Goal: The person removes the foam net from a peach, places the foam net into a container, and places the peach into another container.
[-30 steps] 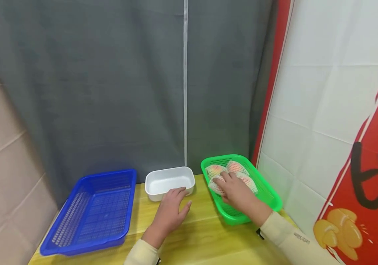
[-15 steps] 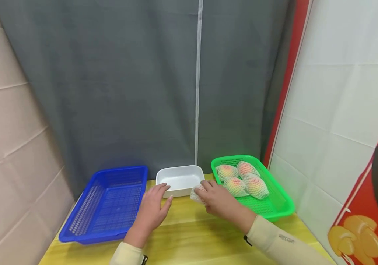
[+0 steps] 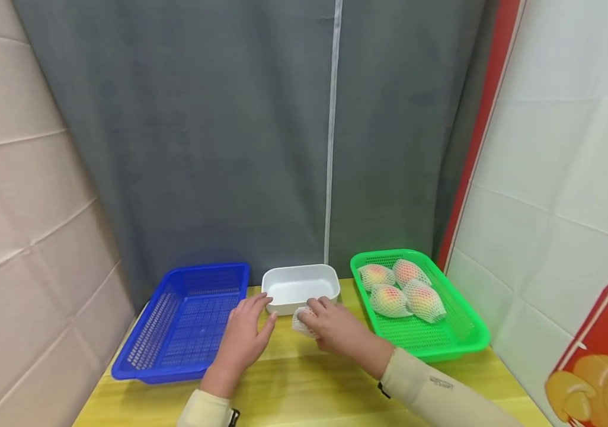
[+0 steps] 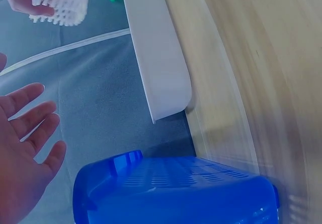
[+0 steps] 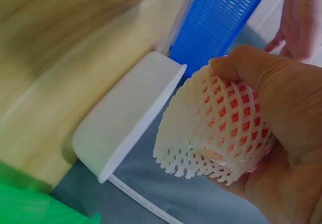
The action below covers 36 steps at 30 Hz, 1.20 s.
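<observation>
Netted fruit [image 5: 221, 126] has moved from the green basket [image 3: 434, 337] to near the white tub [image 3: 296, 290], gripped by the right hand [image 3: 338, 329]; left hand [image 3: 242, 335] relaxed, fingers spread

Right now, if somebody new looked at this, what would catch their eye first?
Probably the two bright baskets: the green basket on the right, with four net-wrapped fruits in it, and the blue basket on the left. Next might come the right hand between them, holding another fruit in a white net, just in front of the white tub.
</observation>
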### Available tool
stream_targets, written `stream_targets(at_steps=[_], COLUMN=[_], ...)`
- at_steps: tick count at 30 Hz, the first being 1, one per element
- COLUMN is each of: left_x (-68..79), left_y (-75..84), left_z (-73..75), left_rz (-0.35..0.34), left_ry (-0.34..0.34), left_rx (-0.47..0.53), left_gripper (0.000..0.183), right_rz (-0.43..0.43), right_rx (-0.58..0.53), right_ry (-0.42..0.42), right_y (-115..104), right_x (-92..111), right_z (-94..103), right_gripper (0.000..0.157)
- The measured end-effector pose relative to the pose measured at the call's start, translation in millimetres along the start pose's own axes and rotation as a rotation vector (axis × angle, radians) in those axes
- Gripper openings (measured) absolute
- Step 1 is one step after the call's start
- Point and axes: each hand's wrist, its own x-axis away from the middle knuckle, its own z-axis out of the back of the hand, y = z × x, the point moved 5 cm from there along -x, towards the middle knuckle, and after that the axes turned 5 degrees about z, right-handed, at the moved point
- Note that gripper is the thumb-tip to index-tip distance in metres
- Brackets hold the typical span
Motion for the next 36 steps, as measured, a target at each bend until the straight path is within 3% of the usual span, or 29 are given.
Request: stream_targets(at_steps=[6, 12, 21, 28, 31, 36], left_x=[0.3, 1.7, 5.6, 6.4, 6.0, 4.7], left_y=[3.6, 6.4, 6.0, 7.2, 8.9, 12.2], left_z=[-3.6, -11.4, -19.8, -21.3, -20.5, -19.4], left_rz=[-0.009, 0.009, 0.043, 0.034, 0.026, 0.032], left_ry=[0.005, -0.035, -0.085, -0.078, -0.078, -0.094], left_rx=[0.010, 0.010, -0.001, -0.010, -0.002, 0.055], left_gripper=[0.039, 0.040, 0.041, 0.040, 0.039, 0.039], right_rz=[0.048, 0.055, 0.088, 0.080, 0.082, 0.062], right_rx=[-0.010, -0.061, -0.077, -0.071, -0.087, -0.144], right_ry=[-0.058, -0.123, -0.219, -0.255, -0.253, -0.263], right_y=[-12, -27, -43, -45, -44, -41], right_x=[1, 3, 2, 2, 2, 4], right_z=[-25.5, -45.4, -65.0, -66.0, -65.4, -68.3], right_gripper=[0.060, 0.052, 0.060, 0.061, 0.065, 0.087])
